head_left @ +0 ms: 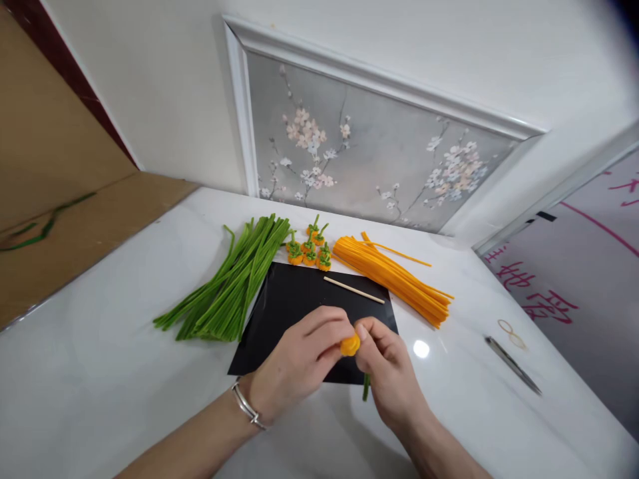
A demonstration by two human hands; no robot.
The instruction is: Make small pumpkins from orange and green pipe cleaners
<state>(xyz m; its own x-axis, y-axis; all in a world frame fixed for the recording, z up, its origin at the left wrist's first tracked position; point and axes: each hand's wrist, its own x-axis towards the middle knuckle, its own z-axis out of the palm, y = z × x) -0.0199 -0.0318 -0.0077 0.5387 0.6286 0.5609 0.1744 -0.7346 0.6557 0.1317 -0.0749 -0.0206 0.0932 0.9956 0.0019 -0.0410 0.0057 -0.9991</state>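
Both hands meet over a small orange piece (350, 344) at the near part of a black sheet (279, 313).
The left hand (304, 352) is clamped on the orange piece between thumb and fingers; the right hand (389, 366) is closed at its right edge, what it pinches hidden, with a green strip's end (366, 388) poking out below. Beyond the hands lie a pale stick (354, 291) and clustered orange-and-green pieces (309, 251); green strips (224, 286) left, orange strips (399, 283) beyond and right, tweezers (513, 364) farther right on the desk (174, 406).
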